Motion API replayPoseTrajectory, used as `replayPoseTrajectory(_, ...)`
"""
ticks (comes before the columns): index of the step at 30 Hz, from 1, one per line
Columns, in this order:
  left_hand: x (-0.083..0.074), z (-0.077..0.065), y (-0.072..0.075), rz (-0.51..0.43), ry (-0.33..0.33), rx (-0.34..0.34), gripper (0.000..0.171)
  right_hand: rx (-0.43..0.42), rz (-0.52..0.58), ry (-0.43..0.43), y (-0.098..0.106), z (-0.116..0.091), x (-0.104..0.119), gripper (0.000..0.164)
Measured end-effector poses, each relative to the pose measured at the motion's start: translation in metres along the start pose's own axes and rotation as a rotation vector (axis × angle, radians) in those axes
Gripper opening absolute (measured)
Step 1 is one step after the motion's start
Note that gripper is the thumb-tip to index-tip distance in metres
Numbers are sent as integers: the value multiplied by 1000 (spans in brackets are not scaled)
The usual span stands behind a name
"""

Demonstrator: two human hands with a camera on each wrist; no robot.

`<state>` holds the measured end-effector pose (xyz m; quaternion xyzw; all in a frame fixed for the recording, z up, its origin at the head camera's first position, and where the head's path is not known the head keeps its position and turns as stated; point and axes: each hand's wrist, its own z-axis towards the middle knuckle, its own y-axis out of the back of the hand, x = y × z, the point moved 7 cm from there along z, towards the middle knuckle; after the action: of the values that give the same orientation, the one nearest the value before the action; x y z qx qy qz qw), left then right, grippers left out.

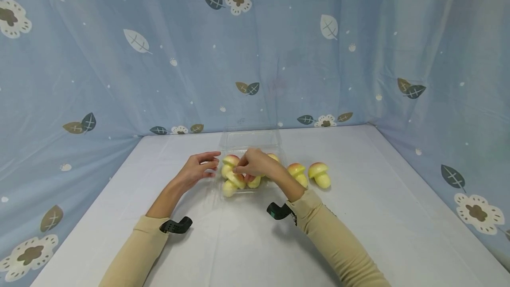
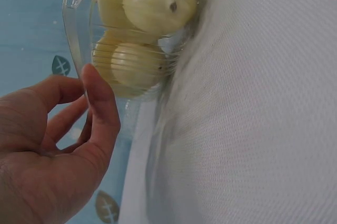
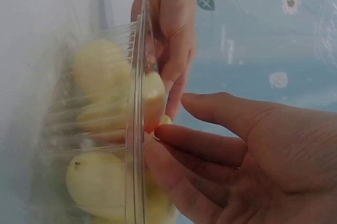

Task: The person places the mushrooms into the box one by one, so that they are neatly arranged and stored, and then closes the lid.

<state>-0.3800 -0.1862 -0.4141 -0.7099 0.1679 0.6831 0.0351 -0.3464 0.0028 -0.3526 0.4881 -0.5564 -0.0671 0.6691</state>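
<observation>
A clear plastic container (image 1: 250,191) holds several yellow toy-like mushrooms (image 1: 231,160) with reddish caps. At its left side, my left hand (image 1: 195,171) grips the rim; in the left wrist view the thumb (image 2: 101,98) and fingers lie on either side of it. My right hand (image 1: 256,163) reaches in over the container from the right. Its fingertips rest by a mushroom (image 3: 154,90) at the rim, while the thumb (image 3: 202,104) stands apart from the fingers. One mushroom (image 1: 229,188) at the front left overlaps the container's front edge. The right hand hides part of the contents.
Two more yellow mushrooms (image 1: 297,172) stand on the white table (image 1: 223,242) just right of the container; the outer mushroom (image 1: 320,175) leans. The container's clear lid (image 1: 252,138) is raised at the back. A blue patterned curtain (image 1: 279,56) surrounds the table's back and sides.
</observation>
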Motion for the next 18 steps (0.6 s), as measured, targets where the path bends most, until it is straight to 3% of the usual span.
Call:
replayPoseTrajectory(11, -2, -1, -1, -10, 7, -4, 52, 31, 33, -12, -5, 0, 0, 23)
replayPoseTrajectory(18, -1, -2, -1, -8, 14, -10, 52, 17, 80, 4, 2, -2, -1, 24)
